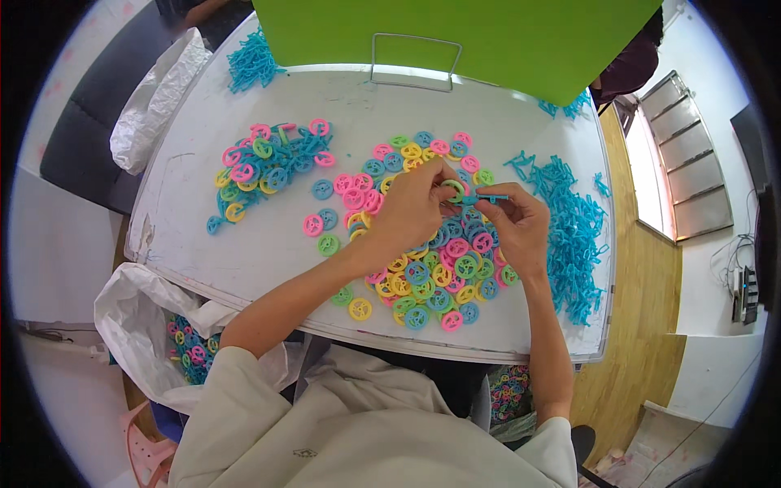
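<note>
Above the middle of the white table [268, 252], my two hands meet over a heap of small plastic wheels [419, 297] in pink, yellow, green and blue. My left hand [409, 205] is closed on a green wheel [453, 189], pinched at its rim. Between the thumb and fingers of my right hand [523, 232] is a slim blue plastic stick [493, 197], its inner end against the wheel. Whether the two are joined I cannot tell. Right of my right hand lies a pile of similar blue pieces [574, 244].
At the left is a pile of wheels joined to blue pieces [272, 167]. A green panel [464, 37] with a wire handle [413, 84] stands at the back. A white bag [134, 325] of finished-looking parts hangs by the left front edge. Another person's dark sleeve [634, 69] shows far right.
</note>
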Demonstrator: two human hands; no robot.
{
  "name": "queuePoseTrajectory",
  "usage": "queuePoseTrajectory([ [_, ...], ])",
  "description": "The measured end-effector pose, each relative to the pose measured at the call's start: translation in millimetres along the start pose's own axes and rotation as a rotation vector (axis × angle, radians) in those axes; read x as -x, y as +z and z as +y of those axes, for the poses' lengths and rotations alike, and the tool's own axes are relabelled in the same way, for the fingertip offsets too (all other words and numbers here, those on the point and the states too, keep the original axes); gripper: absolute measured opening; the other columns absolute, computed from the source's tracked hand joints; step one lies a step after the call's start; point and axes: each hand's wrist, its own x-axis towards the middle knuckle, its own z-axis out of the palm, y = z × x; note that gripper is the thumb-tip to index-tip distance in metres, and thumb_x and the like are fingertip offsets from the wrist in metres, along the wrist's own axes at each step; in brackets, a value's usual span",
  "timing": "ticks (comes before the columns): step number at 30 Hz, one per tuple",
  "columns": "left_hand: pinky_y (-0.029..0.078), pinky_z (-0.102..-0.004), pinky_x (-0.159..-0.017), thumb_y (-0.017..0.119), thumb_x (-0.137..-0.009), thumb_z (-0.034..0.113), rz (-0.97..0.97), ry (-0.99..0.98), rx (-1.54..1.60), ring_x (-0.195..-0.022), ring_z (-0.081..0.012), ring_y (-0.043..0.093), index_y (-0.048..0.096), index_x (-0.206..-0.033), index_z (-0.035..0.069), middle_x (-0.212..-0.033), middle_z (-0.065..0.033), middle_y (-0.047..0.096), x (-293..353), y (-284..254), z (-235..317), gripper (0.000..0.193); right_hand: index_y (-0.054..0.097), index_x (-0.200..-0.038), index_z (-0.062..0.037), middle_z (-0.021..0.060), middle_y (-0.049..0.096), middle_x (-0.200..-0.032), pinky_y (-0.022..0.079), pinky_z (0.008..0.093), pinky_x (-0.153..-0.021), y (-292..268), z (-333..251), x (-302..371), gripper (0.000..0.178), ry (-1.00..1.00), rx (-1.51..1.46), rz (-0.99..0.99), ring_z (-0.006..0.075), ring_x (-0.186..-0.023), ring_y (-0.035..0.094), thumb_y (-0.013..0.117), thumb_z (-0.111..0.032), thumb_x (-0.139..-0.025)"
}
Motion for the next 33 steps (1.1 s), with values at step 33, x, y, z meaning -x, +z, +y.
queuePoseTrajectory([
  [33,0.055,-0.028,-0.083,0.052,-0.094,0.005,-0.03,0.01,0.28,-0.099,-0.0177,0.062,0.056,-0.115,-0.004,-0.11,-0.0117,0.062,0.1,-0.2,12.2,0.024,0.061,-0.111,0.0055,0.0039,0.064,-0.084,0.054,0.0214,-0.068,9.5,-3.9,0.1,0.028,0.108,0.081,0.117,0.0103,-0.078,0.065,0.066,-0.003,-0.084],
])
